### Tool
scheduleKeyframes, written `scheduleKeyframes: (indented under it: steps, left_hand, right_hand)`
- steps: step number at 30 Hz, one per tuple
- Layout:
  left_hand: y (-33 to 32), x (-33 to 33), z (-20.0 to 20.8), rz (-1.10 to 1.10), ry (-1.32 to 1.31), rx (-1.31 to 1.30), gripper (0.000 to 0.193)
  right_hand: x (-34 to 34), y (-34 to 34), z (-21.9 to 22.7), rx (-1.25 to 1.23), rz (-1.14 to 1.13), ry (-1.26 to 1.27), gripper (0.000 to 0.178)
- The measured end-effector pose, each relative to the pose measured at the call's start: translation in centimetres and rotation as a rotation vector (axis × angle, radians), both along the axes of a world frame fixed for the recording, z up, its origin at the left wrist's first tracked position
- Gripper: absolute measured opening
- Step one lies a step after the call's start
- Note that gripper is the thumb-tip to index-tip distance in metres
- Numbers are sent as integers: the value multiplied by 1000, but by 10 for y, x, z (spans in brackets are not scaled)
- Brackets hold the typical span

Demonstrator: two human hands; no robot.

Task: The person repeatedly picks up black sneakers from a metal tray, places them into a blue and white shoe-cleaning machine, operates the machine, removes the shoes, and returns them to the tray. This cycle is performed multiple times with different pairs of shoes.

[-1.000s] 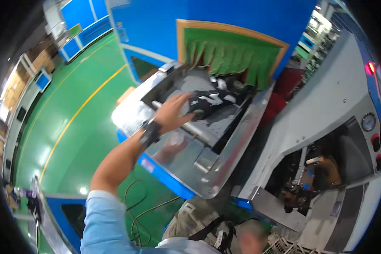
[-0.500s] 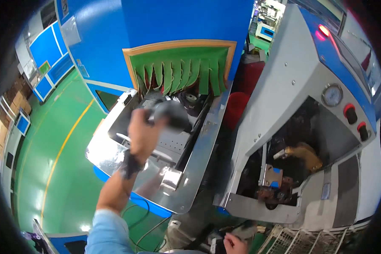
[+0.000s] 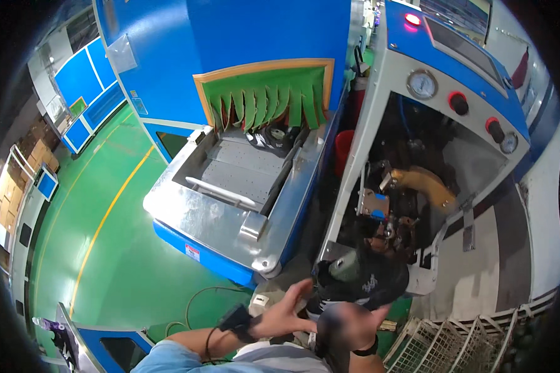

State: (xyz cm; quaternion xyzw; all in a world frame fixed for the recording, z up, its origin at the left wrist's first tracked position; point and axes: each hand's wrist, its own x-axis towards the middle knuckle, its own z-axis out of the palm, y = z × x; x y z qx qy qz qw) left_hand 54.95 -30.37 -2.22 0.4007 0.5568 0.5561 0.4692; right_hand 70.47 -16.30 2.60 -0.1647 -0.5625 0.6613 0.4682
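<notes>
A black shoe [image 3: 376,280] with white marks on its side and a grey-green piece in its opening is up in front of the right-hand machine. Beneath it is my right hand [image 3: 358,326], partly blurred, its thumb along the shoe's lower edge; it appears to bear the shoe. My left hand [image 3: 283,314] is at the shoe's left end, thumb and fingers apart, with no grip visible. Another black shoe [image 3: 274,138] lies in the metal tray [image 3: 168,202], by the green strip curtain [image 3: 264,102] of the blue machine.
The machine [image 3: 354,186] at right has an open cavity with a brass-coloured curved part [image 3: 426,186], gauges and red-collared knobs [image 3: 458,104]. A white wire rack [image 3: 445,339] stands at lower right. A cable [image 3: 196,304] runs over the green floor [image 3: 115,248].
My left hand has come away from over the tray toward me and right, beside my right hand. The dark, blurred thing it held there is gone from the tray; a black shoe is now at my hands.
</notes>
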Motion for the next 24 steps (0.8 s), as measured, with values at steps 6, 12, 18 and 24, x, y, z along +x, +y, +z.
scheduleKeyframes:
  steps: [6,12,18,24]
  left_hand:
    - [55,55,34,-109,-452,29,91]
    - [73,82,5,47,-424,-78,67]
    - [66,63,2,1,576,-290,57]
    - [58,50,18,-95,453,41,40]
  right_hand:
    - [47,-20,-11,-145,-239,-99,105]
    - [64,-20,-27,11,-297,-196,111]
    - [79,-21,-45,519,-421,-581,111]
    - [88,18,-22,-355,-116,-186,94]
